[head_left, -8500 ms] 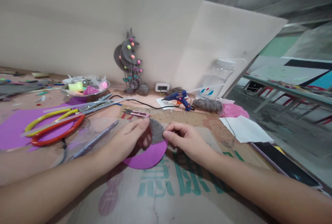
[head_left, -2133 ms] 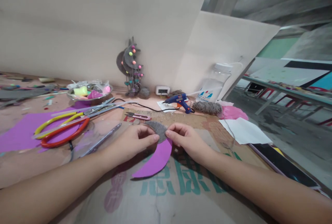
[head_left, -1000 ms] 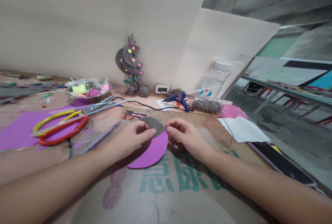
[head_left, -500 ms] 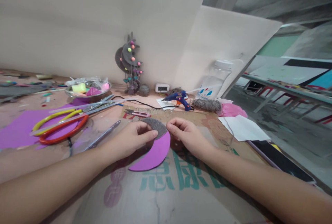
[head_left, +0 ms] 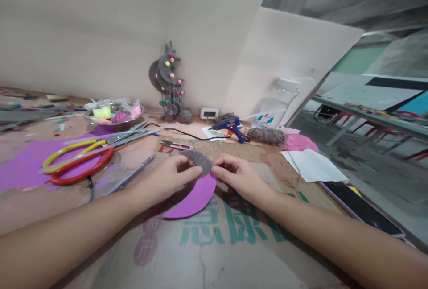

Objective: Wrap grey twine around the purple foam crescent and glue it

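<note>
A purple crescent (head_left: 195,197), flat like foam sheet or card, has its upper part wound with grey yarn (head_left: 199,160). My left hand (head_left: 170,173) is closed on the wound part, thumb in front and fingers behind. My right hand (head_left: 236,174) pinches at the crescent's right edge, where the yarn meets bare purple; any loose strand in those fingertips is too fine to make out. The crescent is held above printed cardboard (head_left: 174,258), its bare tip pointing down to the left. Small pink thread snips (head_left: 177,146) lie just beyond it.
On the left are scissors with yellow and red handles (head_left: 80,178), a pen (head_left: 132,174), purple sheet (head_left: 20,164) and a metal bowl (head_left: 115,124). Behind are a glue gun (head_left: 230,126), clock (head_left: 209,113), yarn skein (head_left: 267,136) and bottle (head_left: 276,106). A phone (head_left: 364,211) lies right.
The crescent has shifted slightly left and tilted a little. My right thumb has come down onto its edge, and the right hand has moved slightly left.
</note>
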A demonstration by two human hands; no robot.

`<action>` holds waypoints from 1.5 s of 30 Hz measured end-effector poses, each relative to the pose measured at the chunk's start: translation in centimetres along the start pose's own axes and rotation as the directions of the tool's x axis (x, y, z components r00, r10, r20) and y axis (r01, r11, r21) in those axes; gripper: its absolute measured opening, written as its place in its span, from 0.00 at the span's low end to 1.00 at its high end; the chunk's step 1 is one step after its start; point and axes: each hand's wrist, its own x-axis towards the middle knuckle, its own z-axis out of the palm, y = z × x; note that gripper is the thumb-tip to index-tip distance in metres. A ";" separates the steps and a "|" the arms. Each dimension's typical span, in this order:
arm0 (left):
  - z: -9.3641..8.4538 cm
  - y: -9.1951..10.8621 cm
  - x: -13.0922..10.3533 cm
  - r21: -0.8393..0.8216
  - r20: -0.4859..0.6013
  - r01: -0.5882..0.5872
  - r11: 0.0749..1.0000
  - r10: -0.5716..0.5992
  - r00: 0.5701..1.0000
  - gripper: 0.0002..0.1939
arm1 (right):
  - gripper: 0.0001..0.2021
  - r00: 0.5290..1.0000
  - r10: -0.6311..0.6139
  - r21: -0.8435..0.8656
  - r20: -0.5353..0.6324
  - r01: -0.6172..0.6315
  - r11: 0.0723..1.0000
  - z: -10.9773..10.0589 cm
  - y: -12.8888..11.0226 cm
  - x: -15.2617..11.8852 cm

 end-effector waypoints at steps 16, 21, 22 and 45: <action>0.0 -0.1 -0.1 0.015 0.007 -0.016 1.000 0.016 1.000 0.20 | 0.11 0.999 -0.027 -0.106 0.026 0.029 0.994 0.1 -0.2 0.0; -0.1 0.1 -0.2 0.014 0.051 -0.082 0.997 0.081 0.995 0.18 | 0.11 0.999 -0.049 -0.169 0.001 0.048 0.984 0.1 -0.4 0.0; -0.1 0.2 -0.2 0.016 0.055 -0.084 0.996 0.083 0.995 0.18 | 0.11 0.998 -0.058 -0.178 0.001 0.057 0.982 0.1 -0.4 0.0; 0.0 -0.1 -0.1 -0.003 0.052 -0.054 0.999 0.054 0.997 0.13 | 0.14 0.997 0.064 -0.009 0.040 -0.064 0.998 0.1 -0.1 0.0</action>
